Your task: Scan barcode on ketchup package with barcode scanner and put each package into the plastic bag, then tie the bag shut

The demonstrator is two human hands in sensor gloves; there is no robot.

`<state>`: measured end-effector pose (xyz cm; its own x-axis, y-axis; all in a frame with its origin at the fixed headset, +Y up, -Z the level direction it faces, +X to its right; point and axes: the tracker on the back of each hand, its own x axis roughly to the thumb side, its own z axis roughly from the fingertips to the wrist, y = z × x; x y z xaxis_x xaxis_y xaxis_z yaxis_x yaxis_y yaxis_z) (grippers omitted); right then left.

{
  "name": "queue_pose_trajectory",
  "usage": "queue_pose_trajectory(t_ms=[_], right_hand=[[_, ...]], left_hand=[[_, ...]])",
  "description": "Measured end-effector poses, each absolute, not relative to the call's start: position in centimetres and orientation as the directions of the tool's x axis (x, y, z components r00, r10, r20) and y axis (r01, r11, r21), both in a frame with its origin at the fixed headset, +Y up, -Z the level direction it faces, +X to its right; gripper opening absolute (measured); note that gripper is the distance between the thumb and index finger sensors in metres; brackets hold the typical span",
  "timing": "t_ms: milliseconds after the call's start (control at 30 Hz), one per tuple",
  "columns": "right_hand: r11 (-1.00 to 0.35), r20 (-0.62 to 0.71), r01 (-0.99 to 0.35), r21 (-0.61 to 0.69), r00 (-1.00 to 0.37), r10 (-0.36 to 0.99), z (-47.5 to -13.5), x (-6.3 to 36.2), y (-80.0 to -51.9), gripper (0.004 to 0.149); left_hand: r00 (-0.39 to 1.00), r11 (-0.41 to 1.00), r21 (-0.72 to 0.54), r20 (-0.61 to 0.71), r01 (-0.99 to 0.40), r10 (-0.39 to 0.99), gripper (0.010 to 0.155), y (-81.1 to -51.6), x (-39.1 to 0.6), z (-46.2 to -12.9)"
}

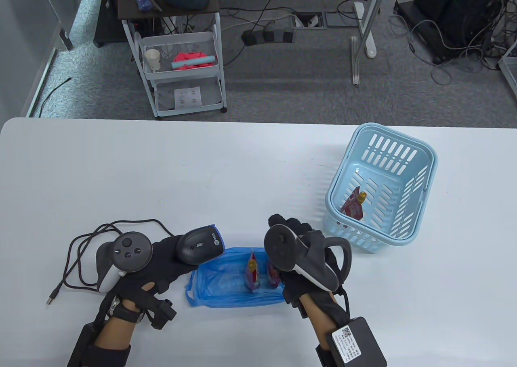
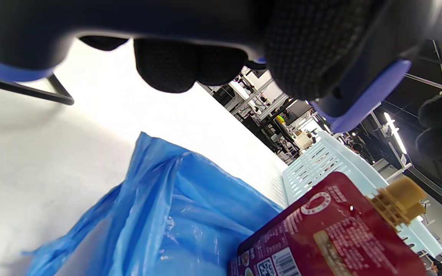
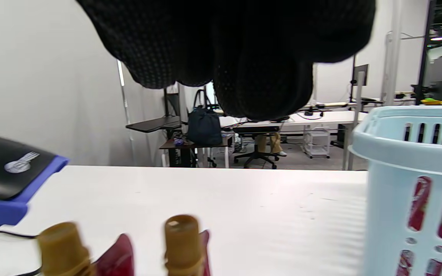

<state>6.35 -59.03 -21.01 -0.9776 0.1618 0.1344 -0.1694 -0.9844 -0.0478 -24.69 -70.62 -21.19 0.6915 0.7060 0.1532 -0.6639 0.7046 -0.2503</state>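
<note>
At the near left of the table (image 1: pixel 242 161), a dark cable (image 1: pixel 87 242) loops beside the left hand (image 1: pixel 149 262). That hand's grip is clamped on the barcode scanner (image 1: pixel 200 246), fingers curled round its handle, with the scanner's blue-edged head pointing right over the near-centre of the table. In the left wrist view the scanner's blue rim (image 2: pixel 363 96) hangs just above a red ketchup package (image 2: pixel 332 237) with a tan cap.

Just right of the scanner lies the blue plastic bag (image 1: pixel 226 280), flat on the table. On its right part two ketchup packages (image 1: pixel 253 276) stand side by side, caps up; the right one is partly hidden under the right hand (image 1: pixel 299 258). In the right wrist view their two tan caps (image 3: pixel 180 237) show near the bottom edge. The right hand hovers over these packages; its fingers are hidden under the tracker and blurred at the wrist camera, so whether its grip is apart or together cannot be told.

Farther right stands a light blue basket (image 1: pixel 424 161), well apart from the bag, with another ketchup package (image 1: pixel 353 209) lying inside it.
</note>
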Motion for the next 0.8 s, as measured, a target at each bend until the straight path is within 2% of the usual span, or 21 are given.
queue_pose_trajectory(t_ms=[367, 800], right_hand=[[-0.972, -0.16, -0.233, -0.006, -0.96, 0.231, -24.6, 14.1, -58.7, 0.052], [-0.968, -0.335, -0.252, 0.005, -0.912, 0.236, -27.2, 18.4, -59.8, 0.054]], left_hand=[[0.693, 0.702, -0.249, 0.138, -0.667, 0.708, 0.052, -70.6, -24.9, -21.2], [0.7, 0.704, -0.246, 0.121, -0.666, 0.704, 0.052, -70.6, -25.1, -21.3]])
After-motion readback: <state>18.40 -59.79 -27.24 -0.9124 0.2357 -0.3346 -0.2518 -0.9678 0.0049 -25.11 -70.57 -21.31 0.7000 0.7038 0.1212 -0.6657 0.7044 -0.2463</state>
